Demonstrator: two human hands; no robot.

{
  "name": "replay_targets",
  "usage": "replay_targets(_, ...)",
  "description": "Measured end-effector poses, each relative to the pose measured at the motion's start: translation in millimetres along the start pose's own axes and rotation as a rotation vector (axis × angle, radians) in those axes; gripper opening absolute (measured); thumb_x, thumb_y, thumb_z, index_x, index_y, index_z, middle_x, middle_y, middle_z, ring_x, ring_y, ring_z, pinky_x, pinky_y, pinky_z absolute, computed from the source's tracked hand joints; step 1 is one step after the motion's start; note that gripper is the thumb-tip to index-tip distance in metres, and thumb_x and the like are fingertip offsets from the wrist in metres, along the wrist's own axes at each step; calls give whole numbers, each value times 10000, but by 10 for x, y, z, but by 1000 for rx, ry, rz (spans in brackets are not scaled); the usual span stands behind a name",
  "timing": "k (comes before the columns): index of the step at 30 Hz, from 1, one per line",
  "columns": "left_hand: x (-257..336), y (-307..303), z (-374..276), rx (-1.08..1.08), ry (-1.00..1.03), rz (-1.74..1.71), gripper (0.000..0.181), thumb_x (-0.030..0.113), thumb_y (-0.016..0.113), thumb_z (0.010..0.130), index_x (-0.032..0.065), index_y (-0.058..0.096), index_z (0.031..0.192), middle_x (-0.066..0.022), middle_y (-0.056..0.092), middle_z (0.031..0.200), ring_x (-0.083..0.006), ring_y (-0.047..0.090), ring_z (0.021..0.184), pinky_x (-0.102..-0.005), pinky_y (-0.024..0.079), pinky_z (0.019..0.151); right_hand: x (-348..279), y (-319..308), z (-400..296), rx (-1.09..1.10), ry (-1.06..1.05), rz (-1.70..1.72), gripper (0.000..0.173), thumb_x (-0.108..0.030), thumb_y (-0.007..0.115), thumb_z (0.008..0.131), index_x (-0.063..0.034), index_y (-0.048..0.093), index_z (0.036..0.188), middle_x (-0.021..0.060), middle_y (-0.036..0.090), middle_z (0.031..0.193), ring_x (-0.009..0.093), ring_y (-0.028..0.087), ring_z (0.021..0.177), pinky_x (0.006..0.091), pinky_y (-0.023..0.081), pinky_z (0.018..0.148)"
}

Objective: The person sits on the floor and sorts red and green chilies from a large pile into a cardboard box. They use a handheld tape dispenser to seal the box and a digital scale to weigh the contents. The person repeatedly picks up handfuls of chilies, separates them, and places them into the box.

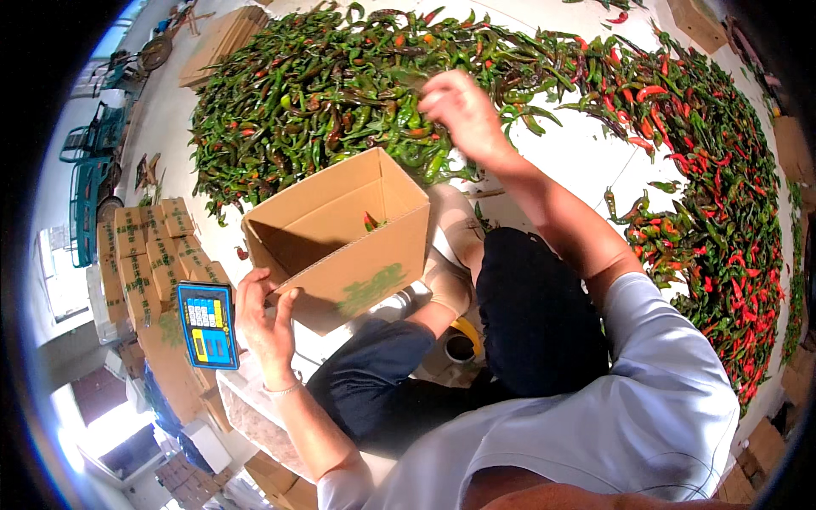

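My left hand grips the near left corner of an open cardboard box, thumb outside on the printed wall. Inside the box a red and green chili pepper shows at the right end, while shadow covers much of the rest. Beyond the box spreads a large heap of mostly green chili peppers. My right hand is above the near right part of that heap, blurred, with its fingers bent. Whether it holds a pepper cannot be made out.
A blue scale display stands left of my left hand. Behind it are stacked taped cartons. Red and green peppers curve along the right. Flattened cardboard lies at the far left, and a yellow tape roll sits between my legs.
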State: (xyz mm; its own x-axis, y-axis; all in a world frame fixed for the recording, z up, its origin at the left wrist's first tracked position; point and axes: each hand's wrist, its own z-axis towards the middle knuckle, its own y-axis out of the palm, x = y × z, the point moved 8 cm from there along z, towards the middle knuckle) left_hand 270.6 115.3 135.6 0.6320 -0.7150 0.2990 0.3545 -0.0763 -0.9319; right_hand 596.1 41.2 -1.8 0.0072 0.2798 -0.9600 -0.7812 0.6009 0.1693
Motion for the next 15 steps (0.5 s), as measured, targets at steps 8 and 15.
replay_targets(8,101,-95,-66,45,62,-43,248,70,707,632,2,523,783,-114,587,942,-284,562,843,-330,457,696,-91,-214,-149,-20,67,-164,158,-175,543,866,-25,576,904,30,592,830,108,552,773,245,446,710)
replay_targets(15,90,-309,-117,101,79,-163,240,90,701,664,1,522,795,-96,596,957,-230,546,687,-314,440,648,596,-1655,-2452,73,485,-830,335,-309,499,874,-8,541,731,94,559,619,196,527,582,332,431,590)
